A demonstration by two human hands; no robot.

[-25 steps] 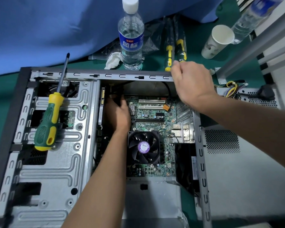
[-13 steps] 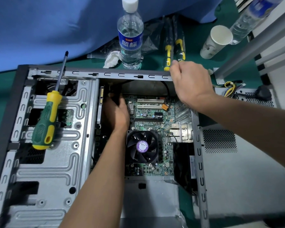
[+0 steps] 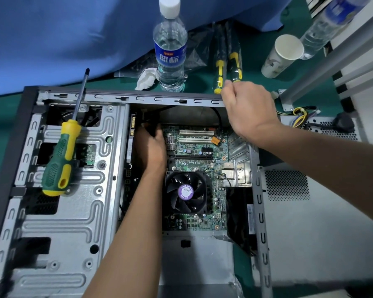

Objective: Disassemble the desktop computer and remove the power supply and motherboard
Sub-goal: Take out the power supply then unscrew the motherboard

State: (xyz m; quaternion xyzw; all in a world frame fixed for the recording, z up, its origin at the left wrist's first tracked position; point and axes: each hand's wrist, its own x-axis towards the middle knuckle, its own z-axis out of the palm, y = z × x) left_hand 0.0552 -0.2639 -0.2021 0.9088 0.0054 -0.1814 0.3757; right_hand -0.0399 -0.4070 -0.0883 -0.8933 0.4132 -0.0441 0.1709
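The open computer case (image 3: pixel 155 99) lies flat on the green table. Inside it the green motherboard (image 3: pixel 199 151) shows, with a black CPU fan (image 3: pixel 186 192) in its middle. My left hand (image 3: pixel 150 147) reaches deep into the case at the board's far-left corner, its fingers closed around a black cable or connector (image 3: pixel 148 123) that is mostly hidden. My right hand (image 3: pixel 249 110) grips the far right corner of the case rim. The grey power supply (image 3: pixel 323 130) with coloured wires (image 3: pixel 300 114) lies outside the case at the right.
A green-and-yellow screwdriver (image 3: pixel 61 162) rests on the drive cage (image 3: pixel 73 211). Behind the case stand a water bottle (image 3: pixel 170 52), a crumpled tissue (image 3: pixel 146 78), two bagged screwdrivers (image 3: pixel 228 67) and a paper cup (image 3: pixel 282 55). The grey side panel (image 3: pixel 317 229) lies at the right.
The view has shifted slightly; both hands stay in about the same places, the left one still working at the far-left corner of the board.
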